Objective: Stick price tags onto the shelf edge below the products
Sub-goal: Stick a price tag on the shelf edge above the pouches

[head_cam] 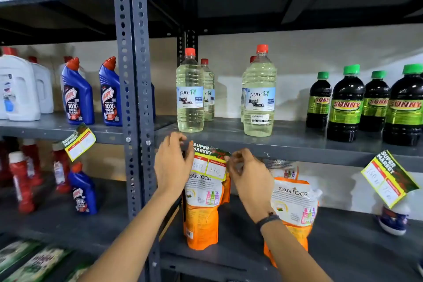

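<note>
Head view. A grey steel shelf edge [297, 147] runs across the middle of the rack, and both bare hands meet at it. The left hand [170, 165] lies with fingers spread and curved against the left side of a "Super Market" price tag [209, 162], thumb and fingertips touching its upper left corner at the shelf edge. The right hand [248, 175], with a dark band at the wrist, pinches the tag's upper right corner between thumb and forefinger. The tag hangs below the edge, slightly tilted, its two white boxes bearing handwritten figures; whether it already adheres cannot be told. Directly above it on the shelf stand clear liquid bleach bottles [190, 94] with red caps, a second pair to their right. Behind and below the tag sits an orange Santoor refill pouch [202, 210], with another to its right, partly hidden by the right forearm. Further right on the same shelf edge a second tag [389, 178] hangs askew beneath dark Sunny bottles [346, 107] with green caps. Left of the perforated upright [134, 89], a third tag [79, 142] hangs tilted from the neighbouring shelf, under blue Harpic bottles [76, 96]
</note>
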The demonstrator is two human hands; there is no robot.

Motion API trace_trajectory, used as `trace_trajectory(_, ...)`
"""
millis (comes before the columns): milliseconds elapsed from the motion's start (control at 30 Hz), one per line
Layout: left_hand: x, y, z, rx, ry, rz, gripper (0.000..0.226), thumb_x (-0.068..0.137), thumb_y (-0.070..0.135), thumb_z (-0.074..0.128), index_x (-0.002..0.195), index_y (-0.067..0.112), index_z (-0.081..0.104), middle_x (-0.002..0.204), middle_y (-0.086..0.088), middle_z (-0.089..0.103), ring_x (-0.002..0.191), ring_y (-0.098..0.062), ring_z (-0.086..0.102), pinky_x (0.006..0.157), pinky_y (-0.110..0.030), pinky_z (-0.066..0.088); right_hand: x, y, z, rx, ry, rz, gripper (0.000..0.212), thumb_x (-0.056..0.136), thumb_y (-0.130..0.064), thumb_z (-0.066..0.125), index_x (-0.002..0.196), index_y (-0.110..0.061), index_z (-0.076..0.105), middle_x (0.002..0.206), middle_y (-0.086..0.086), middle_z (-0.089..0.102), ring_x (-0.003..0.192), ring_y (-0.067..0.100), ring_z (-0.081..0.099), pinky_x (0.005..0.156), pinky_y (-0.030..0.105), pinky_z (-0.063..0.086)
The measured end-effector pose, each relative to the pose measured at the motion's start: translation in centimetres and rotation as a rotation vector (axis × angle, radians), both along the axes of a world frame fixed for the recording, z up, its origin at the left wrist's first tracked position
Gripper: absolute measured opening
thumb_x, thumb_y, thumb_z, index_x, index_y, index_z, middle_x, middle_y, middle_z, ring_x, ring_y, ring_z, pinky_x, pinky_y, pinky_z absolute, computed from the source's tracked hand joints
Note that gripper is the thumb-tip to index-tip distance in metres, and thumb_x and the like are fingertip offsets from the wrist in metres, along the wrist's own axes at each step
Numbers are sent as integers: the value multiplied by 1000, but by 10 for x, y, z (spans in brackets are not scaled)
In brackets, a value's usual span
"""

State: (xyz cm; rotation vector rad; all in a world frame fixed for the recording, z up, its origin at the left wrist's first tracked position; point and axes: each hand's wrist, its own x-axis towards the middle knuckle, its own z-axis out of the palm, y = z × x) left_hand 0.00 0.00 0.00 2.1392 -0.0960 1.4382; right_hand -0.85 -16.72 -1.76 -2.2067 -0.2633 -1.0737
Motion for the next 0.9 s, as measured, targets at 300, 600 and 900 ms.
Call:
trace_trajectory(300,20,1,0,-359,120,-265,22,76,11,72,94,7,60,89,-8,63,73,-11,56,72,-30,51,11,12,-2,261,52,28,24,82,-39,64,98,-22,57,81,-6,69,81,20,65,64,37,53)
trace_trajectory(600,27,2,13,-355,228,-368,6,78,10,70,80,7,64,66,7,58,64,-4,53,55,-3,42,20,14,-7,392,137,125,14,80,-34,69,84,-22,63,74,-8,63,71,15,62,63,35,52)
trace_trajectory(900,24,7,22,-248,250,-385,8,79,10,69,75,11,61,65,7,57,63,-6,52,54,-5,40,17,16,-11,452,178,177,27,79,-32,70,62,-35,50,64,-15,59,67,7,59,66,36,54)
